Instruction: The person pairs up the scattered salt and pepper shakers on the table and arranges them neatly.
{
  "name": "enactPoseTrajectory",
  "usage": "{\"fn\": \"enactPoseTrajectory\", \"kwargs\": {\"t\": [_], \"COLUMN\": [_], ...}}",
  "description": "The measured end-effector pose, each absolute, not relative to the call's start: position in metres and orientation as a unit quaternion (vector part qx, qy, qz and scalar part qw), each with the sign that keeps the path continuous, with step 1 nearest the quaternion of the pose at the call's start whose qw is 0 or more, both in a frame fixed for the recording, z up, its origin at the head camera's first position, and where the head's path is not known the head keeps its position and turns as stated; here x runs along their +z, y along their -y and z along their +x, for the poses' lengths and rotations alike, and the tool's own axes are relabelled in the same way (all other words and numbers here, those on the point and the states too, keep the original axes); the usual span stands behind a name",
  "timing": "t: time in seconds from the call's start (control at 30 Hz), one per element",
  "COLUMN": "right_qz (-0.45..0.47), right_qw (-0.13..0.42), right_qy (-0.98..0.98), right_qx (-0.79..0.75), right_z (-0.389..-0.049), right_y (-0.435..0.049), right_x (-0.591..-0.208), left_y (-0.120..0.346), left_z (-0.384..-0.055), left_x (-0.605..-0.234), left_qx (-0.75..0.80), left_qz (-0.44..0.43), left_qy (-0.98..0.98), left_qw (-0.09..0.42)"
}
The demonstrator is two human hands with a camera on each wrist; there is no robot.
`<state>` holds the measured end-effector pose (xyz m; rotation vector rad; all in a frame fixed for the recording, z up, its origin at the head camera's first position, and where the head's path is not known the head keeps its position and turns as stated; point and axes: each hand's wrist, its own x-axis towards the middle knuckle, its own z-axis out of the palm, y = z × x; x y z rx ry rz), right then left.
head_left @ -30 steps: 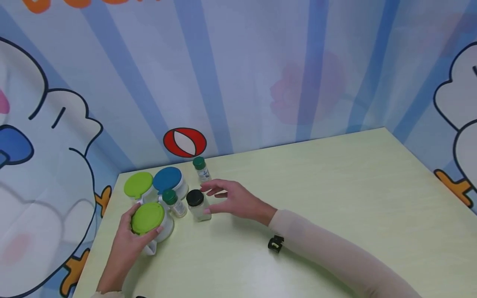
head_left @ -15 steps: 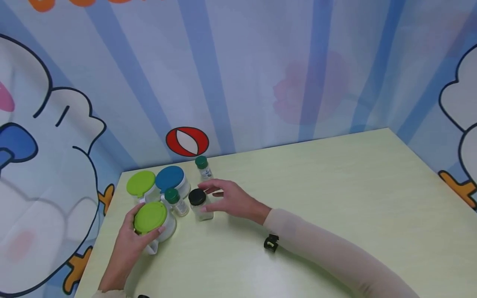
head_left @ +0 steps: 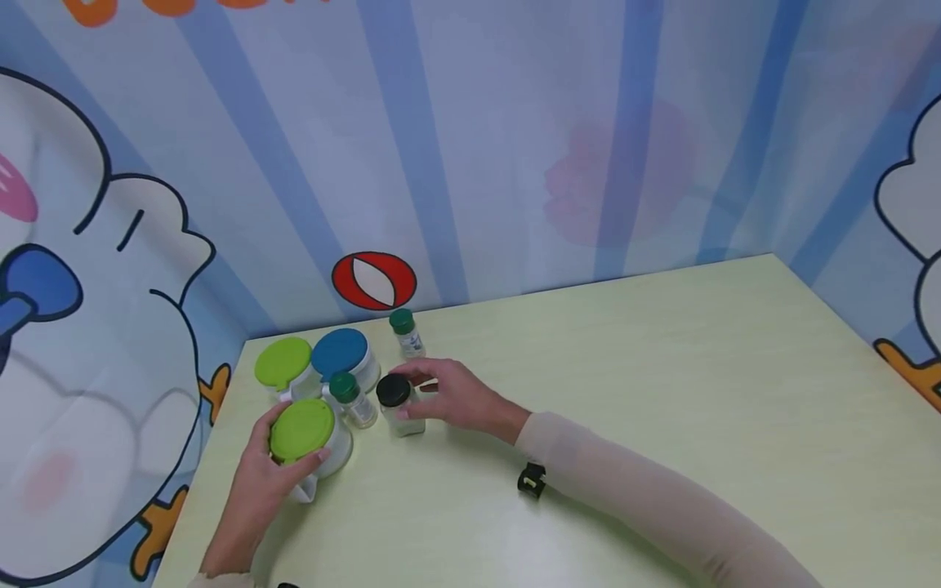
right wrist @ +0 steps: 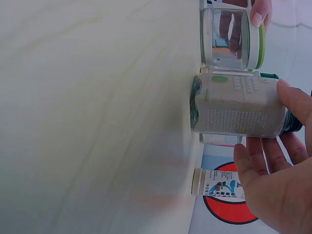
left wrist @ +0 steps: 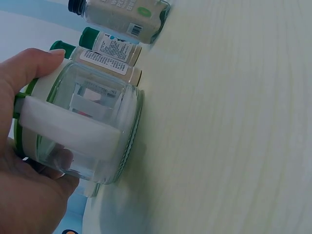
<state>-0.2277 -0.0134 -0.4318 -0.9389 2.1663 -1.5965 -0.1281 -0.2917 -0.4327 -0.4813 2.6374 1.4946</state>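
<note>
My left hand (head_left: pixel 250 490) grips a glass jar (head_left: pixel 336 451) with a lime-green lid and a white handle, thumb on one side and fingers on the other. In the left wrist view that jar (left wrist: pixel 105 100) is see-through and stands on the table. To its right, my right hand (head_left: pixel 466 398) holds a black-capped seasoning bottle (head_left: pixel 403 416) near its top, between thumb and fingers. The right wrist view has this bottle (right wrist: pixel 239 105) upright on the table, full of pale contents. Between the two held things stands a green-capped spice bottle (head_left: pixel 356 402).
Behind the held jar stand another lime-lidded jar (head_left: pixel 285 365) and a blue-lidded jar (head_left: pixel 345 357). A second green-capped spice bottle (head_left: pixel 408 333) is near the table's back edge. The pale table (head_left: pixel 625 359) meets a cartoon-printed backdrop (head_left: pixel 500 163).
My right hand has closed in leftward on the black-capped bottle, its fingers and thumb coming together around it. My left hand stays on the lime-lidded jar; the head view has shifted slightly.
</note>
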Motion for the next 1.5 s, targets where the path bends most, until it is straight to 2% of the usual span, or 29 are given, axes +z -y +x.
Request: {"fn": "enactPoseTrajectory", "kwargs": {"t": [1.5], "right_qz": [-0.299], "right_qw": [0.188], "right_qy": [-0.748], "right_qx": [-0.561], "right_z": [-0.2316], "right_y": [0.0132], "right_x": [-0.4354], "left_y": [0.2927], "left_z": [-0.1276], "left_x": [-0.4373], "left_qx": [0.505], "left_qz": [-0.156], "left_qy": [-0.848], "left_qw": [0.046]}}
